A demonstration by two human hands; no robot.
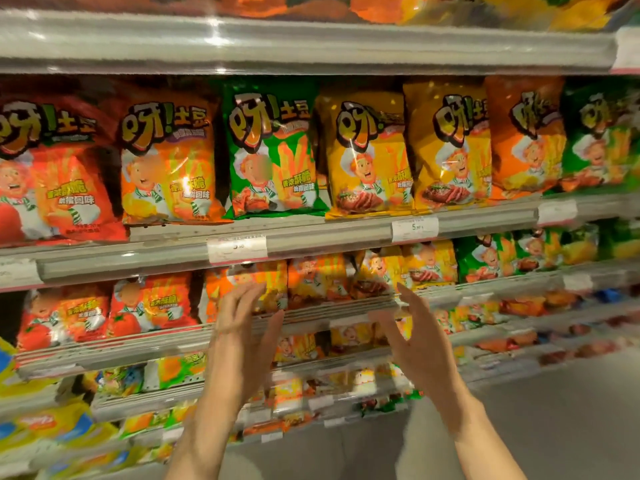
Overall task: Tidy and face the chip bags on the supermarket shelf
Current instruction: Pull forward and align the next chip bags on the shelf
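Chip bags stand upright in a row on the eye-level shelf: a red bag [52,168], an orange bag [166,161], a green bag [273,154], and two yellow bags [370,157] [450,150]. On the shelf below, smaller orange bags [256,285] and yellow bags [426,265] stand in a looser row. My left hand [242,327] is raised with fingers apart in front of the lower shelf's orange bags, holding nothing. My right hand [412,334] is also spread and empty, just in front of that shelf's rail [329,310].
Price tags [237,249] [415,229] hang on the upper shelf's rail. Further shelves of small snack packs run below, and more bags sit on the top shelf. Grey floor [554,410] lies at lower right. The picture is blurred.
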